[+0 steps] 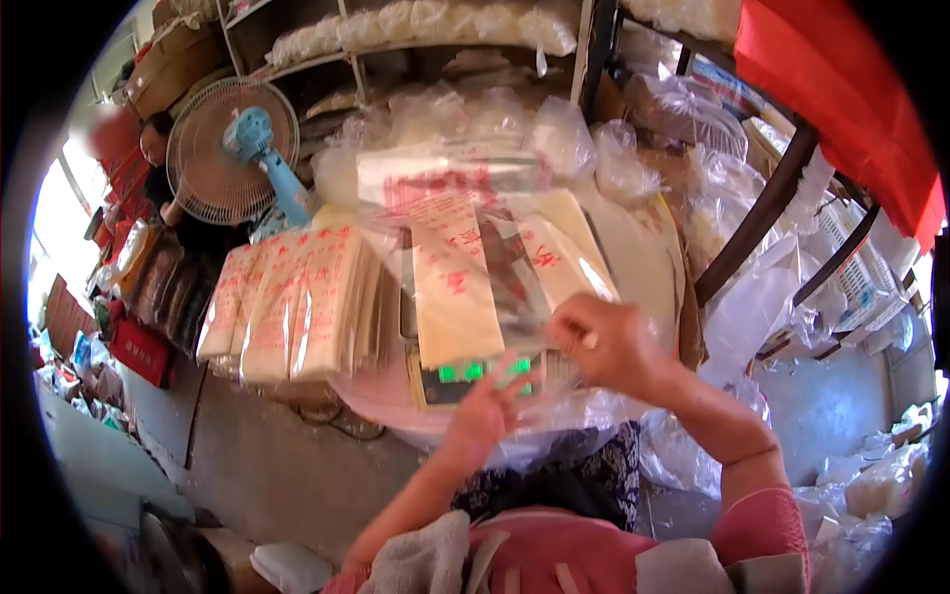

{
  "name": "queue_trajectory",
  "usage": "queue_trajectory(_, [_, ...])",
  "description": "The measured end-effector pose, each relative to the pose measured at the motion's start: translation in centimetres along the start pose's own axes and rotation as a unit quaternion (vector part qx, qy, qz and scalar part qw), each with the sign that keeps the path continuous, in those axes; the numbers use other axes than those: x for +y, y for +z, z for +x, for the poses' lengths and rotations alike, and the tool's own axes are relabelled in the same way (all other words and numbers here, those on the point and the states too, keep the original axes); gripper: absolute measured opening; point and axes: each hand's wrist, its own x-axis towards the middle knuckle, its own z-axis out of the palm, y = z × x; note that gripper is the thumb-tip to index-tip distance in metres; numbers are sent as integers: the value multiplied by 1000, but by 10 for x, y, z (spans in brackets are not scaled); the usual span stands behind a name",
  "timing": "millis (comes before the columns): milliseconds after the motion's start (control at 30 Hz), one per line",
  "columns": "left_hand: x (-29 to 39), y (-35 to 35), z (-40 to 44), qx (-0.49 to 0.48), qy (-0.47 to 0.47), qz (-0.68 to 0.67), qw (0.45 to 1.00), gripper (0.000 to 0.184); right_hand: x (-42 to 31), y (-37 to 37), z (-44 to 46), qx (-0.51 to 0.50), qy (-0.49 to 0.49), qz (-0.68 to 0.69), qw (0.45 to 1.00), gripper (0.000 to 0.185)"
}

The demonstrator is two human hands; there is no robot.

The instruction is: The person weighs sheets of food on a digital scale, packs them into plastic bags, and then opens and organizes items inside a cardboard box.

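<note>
My right hand [606, 342] is closed in a pinch at the near right edge of a clear plastic bag [510, 259] with red print. My left hand [481, 418] is smeared by motion just in front of a digital scale [435, 391] with green lit digits. A flat cream-coloured pack [450, 322] with red characters lies on the scale, reaching over its front part. Beside it on the right is another pale pack [566, 233], partly under the plastic. Finger details of the left hand do not show.
A row of filled packs [297, 307] stands left of the scale. Behind are a blue fan [252, 139], several tied clear bags [562, 139] and shelves. A person [163, 168] is at the far left. A dark post [762, 213] and red cloth [841, 89] are at right.
</note>
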Motion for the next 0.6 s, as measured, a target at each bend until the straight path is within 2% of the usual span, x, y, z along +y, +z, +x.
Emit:
queue_trajectory(33, [0,-6,10,49,-22,-64,996,55,-6,5,-16,-66,-4,35,997,13])
queue_trajectory(67, [8,5,13,160,-24,-54,985,33,-4,11,-27,-36,-18,40,998,16])
queue_trajectory(100, [12,7,12,174,-21,-1,985,29,2,16,-38,-4,-32,41,999,18])
queue_trajectory(167, [16,3,2,194,-20,102,975,22,23,10,-52,119,1,-57,991,24])
queue_trajectory(200, [17,4,-6,205,-2,83,975,17,35,5,-58,180,16,-109,977,28])
queue_trajectory(267, [21,0,-21,204,-38,86,974,17,56,5,-78,117,165,14,979,31])
queue_trajectory(333, [26,-15,-40,178,-84,73,978,13,56,5,-87,64,311,150,936,39])
queue_trajectory(433, [31,-24,-54,146,-86,84,982,14,55,10,-86,56,284,232,929,43])
queue_trajectory(467, [29,-28,-57,167,-73,93,979,13,52,14,-88,53,270,229,934,46])
queue_trajectory(567, [36,-34,-66,147,-72,79,983,12,46,20,-91,-52,363,367,855,37])
queue_trajectory(600, [37,-35,-69,158,-83,80,981,13,41,26,-87,-99,389,435,806,34])
